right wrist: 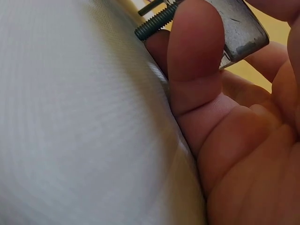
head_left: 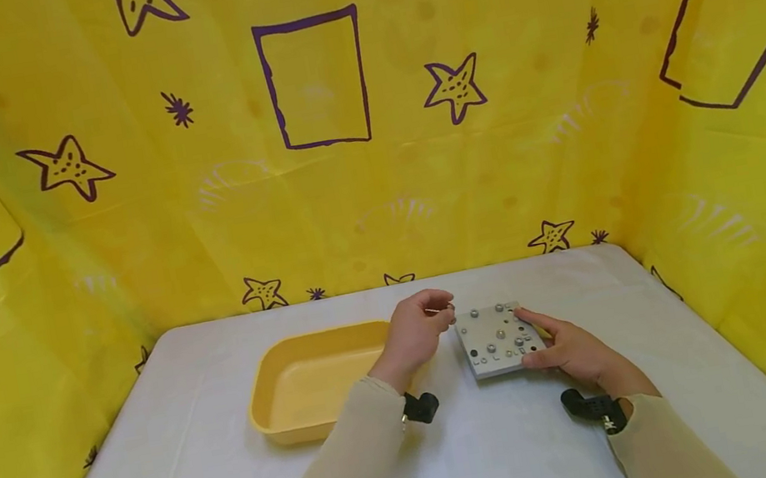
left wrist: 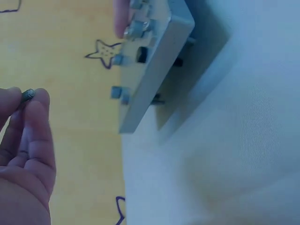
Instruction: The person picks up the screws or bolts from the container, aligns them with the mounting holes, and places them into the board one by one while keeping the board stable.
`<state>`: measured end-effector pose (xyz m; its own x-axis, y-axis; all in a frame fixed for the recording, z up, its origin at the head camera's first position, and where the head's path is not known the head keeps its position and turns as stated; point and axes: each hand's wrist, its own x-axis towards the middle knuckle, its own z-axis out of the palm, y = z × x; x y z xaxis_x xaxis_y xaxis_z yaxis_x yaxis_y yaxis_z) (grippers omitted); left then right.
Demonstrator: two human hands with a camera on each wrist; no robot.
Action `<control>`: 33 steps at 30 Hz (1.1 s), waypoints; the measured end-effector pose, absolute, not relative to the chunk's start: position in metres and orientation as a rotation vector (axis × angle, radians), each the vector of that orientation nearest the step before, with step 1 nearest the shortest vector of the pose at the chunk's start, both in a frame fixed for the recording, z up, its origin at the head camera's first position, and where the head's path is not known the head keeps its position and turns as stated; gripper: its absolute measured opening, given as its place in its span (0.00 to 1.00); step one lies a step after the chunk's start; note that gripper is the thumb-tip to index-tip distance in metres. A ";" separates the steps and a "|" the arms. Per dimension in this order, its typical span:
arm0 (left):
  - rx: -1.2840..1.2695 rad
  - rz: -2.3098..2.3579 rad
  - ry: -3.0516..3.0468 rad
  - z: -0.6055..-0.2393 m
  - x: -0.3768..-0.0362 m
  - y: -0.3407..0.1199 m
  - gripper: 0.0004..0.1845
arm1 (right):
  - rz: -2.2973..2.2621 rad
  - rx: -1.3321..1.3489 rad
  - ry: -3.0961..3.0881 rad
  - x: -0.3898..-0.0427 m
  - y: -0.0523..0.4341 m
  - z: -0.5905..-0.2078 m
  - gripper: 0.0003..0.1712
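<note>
A grey metal plate [head_left: 481, 333] stands over the table, its top dotted with several bolt heads and dark holes. My right hand [head_left: 578, 350] grips its right side, thumb and fingers along the edge. The right wrist view shows a dark threaded bolt [right wrist: 157, 23] sticking out from the plate's underside, next to a finger. Just left of the plate my left hand [head_left: 416, 335] is raised, apart from it. Between thumb and fingertips it pinches a small dark bolt [left wrist: 28, 95], whose light end faces the wrist camera; the rest is hidden by the fingers.
A yellow plastic tray [head_left: 309, 387] sits on the white-covered table [head_left: 495, 457], left of the plate and partly behind my left forearm. Yellow cloth [head_left: 349, 219] with drawn stars and frames encloses the table at the back and both sides.
</note>
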<state>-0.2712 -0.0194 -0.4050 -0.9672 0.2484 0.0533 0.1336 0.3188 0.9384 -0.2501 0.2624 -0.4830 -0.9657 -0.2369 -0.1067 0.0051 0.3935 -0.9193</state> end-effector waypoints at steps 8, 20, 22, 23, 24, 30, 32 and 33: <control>0.357 1.576 2.585 -0.419 -0.295 0.025 0.04 | -1.579 -0.193 2.457 -0.251 0.263 -0.484 0.57; 0.429 1.342 2.764 -0.428 -0.312 0.057 0.02 | -1.622 -0.214 2.421 -0.254 0.265 -0.485 0.55; 0.429 1.333 2.759 -0.429 -0.312 0.061 0.02 | -1.631 -0.216 2.414 -0.253 0.265 -0.485 0.55; 0.429 1.327 2.757 -0.430 -0.313 0.062 0.02 | -1.633 -0.215 2.416 -0.253 0.265 -0.485 0.55; 0.433 1.320 2.756 -0.430 -0.313 0.063 0.02 | -1.634 -0.214 2.418 -0.253 0.265 -0.485 0.55; 0.463 1.260 2.768 -0.435 -0.313 0.068 0.03 | -1.645 -0.219 2.413 -0.254 0.265 -0.487 0.55; 0.480 1.243 2.776 -0.436 -0.313 0.070 0.03 | -1.650 -0.220 2.413 -0.255 0.265 -0.488 0.55; 0.489 1.228 2.786 -0.436 -0.313 0.070 0.03 | -1.653 -0.218 2.410 -0.255 0.265 -0.489 0.55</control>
